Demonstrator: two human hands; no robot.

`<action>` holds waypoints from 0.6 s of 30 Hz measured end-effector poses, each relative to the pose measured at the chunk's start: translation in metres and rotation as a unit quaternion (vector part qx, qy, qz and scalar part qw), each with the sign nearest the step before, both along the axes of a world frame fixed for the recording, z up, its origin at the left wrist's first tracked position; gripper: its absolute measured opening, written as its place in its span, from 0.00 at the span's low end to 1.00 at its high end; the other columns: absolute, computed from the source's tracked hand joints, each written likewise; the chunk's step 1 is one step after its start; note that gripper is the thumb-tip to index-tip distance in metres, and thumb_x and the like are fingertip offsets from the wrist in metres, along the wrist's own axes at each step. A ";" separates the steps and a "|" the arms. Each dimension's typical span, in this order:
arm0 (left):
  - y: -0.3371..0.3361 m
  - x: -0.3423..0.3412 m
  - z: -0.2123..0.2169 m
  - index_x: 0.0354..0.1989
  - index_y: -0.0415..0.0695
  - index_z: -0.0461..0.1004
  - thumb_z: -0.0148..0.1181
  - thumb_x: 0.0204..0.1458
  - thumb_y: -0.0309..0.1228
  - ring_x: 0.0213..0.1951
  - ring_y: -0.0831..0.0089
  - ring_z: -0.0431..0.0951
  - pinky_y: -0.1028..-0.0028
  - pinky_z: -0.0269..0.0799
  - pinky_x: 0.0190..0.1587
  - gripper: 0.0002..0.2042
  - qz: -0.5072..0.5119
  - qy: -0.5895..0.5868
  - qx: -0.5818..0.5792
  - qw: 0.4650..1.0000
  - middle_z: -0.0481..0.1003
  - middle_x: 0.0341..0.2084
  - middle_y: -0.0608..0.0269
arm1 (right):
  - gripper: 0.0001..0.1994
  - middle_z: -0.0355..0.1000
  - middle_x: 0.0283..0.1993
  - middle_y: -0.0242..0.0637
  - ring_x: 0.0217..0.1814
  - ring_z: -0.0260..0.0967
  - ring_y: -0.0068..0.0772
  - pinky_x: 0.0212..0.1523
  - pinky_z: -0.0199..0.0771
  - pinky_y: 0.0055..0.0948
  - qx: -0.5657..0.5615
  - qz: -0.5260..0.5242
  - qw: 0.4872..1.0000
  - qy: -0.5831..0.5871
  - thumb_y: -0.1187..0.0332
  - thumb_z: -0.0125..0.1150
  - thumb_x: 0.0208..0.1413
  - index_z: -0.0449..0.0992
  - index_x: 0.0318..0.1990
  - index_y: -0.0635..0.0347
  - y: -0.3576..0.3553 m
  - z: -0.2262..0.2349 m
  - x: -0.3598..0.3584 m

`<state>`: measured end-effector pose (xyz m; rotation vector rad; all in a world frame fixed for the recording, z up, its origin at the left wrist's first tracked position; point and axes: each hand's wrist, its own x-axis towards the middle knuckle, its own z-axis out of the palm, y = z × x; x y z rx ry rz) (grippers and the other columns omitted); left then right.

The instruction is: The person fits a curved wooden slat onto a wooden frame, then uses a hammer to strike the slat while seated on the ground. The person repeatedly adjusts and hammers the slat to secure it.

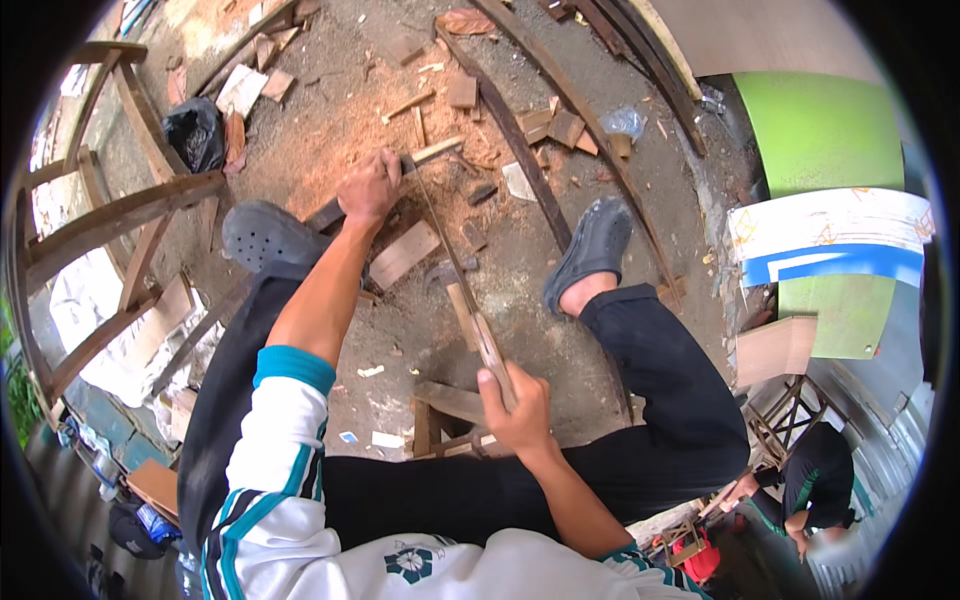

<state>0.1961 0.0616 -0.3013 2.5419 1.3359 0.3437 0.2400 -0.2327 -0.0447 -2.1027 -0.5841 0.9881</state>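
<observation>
1. The handsaw [488, 348] is held slanting above the sawdusty ground [330, 120].
2. The right hand [520, 415] has its fingers closed around the near end of the handsaw.
3. At the far end of the handsaw, the left hand [370, 185] has its fingers wrapped around a dark wooden bar [325, 215].
4. Just left of the handsaw lies a brown board offcut [405, 255].
5. The left clog [265, 235] and the right clog [590, 255], both grey, are on either side of the handsaw.
6. Farther left of the handsaw stands a curved wooden frame [120, 218].
7. Well to the right of the handsaw are a green panel [820, 130] and a co-worker [820, 475].
</observation>
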 end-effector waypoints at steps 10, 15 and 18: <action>0.004 0.006 0.007 0.43 0.50 0.84 0.43 0.65 0.49 0.27 0.50 0.83 0.54 0.79 0.33 0.22 0.020 0.056 -0.046 0.997 0.83 0.30 0.49 | 0.19 0.72 0.20 0.55 0.24 0.73 0.59 0.27 0.70 0.50 0.040 -0.004 0.999 -0.019 0.58 0.57 0.59 0.74 0.23 0.65 0.110 -0.135 0.032; 0.014 -0.013 0.025 0.52 0.50 0.79 0.45 0.64 0.53 0.38 0.49 0.83 0.54 0.77 0.41 0.24 0.056 0.008 -0.106 0.993 0.82 0.38 0.47 | 0.19 0.73 0.22 0.56 0.26 0.74 0.60 0.31 0.72 0.50 0.034 0.016 0.999 -0.005 0.58 0.57 0.59 0.75 0.25 0.66 0.114 -0.122 0.033; 0.013 -0.034 0.041 0.60 0.48 0.73 0.48 0.60 0.61 0.45 0.49 0.82 0.54 0.76 0.46 0.32 -0.002 0.071 -0.130 0.989 0.81 0.43 0.46 | 0.19 0.75 0.23 0.55 0.28 0.75 0.60 0.32 0.73 0.50 -0.007 0.026 0.999 0.022 0.57 0.56 0.59 0.76 0.26 0.66 0.120 -0.115 0.039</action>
